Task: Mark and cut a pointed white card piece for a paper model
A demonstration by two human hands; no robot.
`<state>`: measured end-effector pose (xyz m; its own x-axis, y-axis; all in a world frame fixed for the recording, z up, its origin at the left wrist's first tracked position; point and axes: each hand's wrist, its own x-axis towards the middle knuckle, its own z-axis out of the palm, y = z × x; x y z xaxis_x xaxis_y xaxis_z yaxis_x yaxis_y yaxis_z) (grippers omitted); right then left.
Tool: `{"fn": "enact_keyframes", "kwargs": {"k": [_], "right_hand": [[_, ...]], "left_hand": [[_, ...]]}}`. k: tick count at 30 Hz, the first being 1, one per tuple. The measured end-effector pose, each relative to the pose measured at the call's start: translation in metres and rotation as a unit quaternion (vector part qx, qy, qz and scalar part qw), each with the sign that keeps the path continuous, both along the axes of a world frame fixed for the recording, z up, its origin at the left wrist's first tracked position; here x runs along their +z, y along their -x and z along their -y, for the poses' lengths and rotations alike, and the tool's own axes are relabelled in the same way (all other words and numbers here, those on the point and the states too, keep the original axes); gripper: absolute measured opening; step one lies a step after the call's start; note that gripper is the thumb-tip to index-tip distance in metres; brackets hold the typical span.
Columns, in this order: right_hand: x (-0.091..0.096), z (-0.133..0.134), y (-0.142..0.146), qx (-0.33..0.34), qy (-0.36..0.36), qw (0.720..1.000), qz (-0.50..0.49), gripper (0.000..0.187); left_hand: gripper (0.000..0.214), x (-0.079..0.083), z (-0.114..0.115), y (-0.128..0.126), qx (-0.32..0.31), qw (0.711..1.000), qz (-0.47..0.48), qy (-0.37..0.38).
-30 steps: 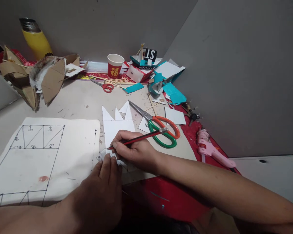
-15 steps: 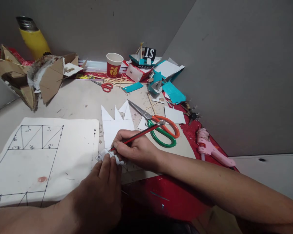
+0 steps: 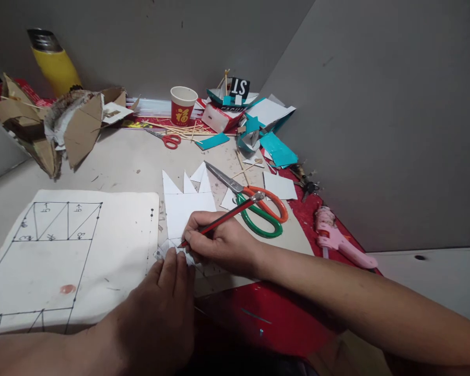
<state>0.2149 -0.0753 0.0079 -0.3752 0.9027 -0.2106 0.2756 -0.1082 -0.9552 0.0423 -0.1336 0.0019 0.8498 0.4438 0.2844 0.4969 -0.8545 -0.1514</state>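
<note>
My right hand (image 3: 221, 244) grips a red and black pencil (image 3: 227, 215), with its tip down on a white paper piece (image 3: 184, 209) that has pointed cut-outs along its far edge. My left hand (image 3: 160, 308) lies flat with the fingers together, pressing down a small clear ruler (image 3: 161, 251) just under the pencil tip. Most of the ruler is hidden by the fingers. A large white sheet (image 3: 62, 256) with drawn black lines lies to the left of both hands.
Green and orange scissors (image 3: 258, 206) lie just beyond my right hand. A pink glue gun (image 3: 339, 240) rests at the right on red cloth. At the back stand a red paper cup (image 3: 183, 105), small red scissors (image 3: 168, 138), teal paper scraps (image 3: 278, 149), torn cardboard (image 3: 62, 128) and a yellow flask (image 3: 57, 62).
The pencil tip has crept slightly toward me along the ruler. My left hand has stayed in place.
</note>
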Motion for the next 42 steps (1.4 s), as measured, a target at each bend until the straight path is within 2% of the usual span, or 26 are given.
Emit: {"fn": "enact_keyframes", "kwargs": {"k": [8, 16, 22, 26, 33, 37, 42], "right_hand": [[0.005, 0.003, -0.005, 0.020, -0.028, 0.999, 0.034, 0.012], [0.005, 0.009, -0.009, 0.018, -0.010, 0.999, 0.037, 0.011], [0.003, 0.011, -0.010, 0.017, -0.055, 0.997, 0.058, 0.012], [0.004, 0.013, -0.011, 0.021, -0.102, 0.989, 0.105, 0.014], [0.008, 0.021, -0.020, 0.071, -0.146, 0.979, 0.126, 0.016], [0.008, 0.026, -0.024, 0.074, -0.163, 0.976, 0.123, 0.016], [0.010, 0.033, -0.028, 0.070, -0.159, 0.977, 0.124, 0.015]], "left_hand": [[0.036, 0.003, -0.001, -0.002, -0.014, 1.000, -0.006, -0.008], [0.036, 0.001, -0.001, 0.000, -0.014, 0.999, -0.032, -0.002], [0.035, 0.001, 0.000, 0.000, 0.009, 1.000, 0.002, 0.017], [0.036, 0.002, 0.000, -0.001, -0.003, 1.000, -0.010, 0.016], [0.039, 0.004, -0.001, -0.001, -0.005, 1.000, -0.001, 0.006], [0.036, -0.001, 0.001, 0.000, 0.010, 1.000, 0.010, 0.000], [0.039, -0.017, 0.007, 0.002, 0.026, 0.999, 0.033, 0.003]]}}
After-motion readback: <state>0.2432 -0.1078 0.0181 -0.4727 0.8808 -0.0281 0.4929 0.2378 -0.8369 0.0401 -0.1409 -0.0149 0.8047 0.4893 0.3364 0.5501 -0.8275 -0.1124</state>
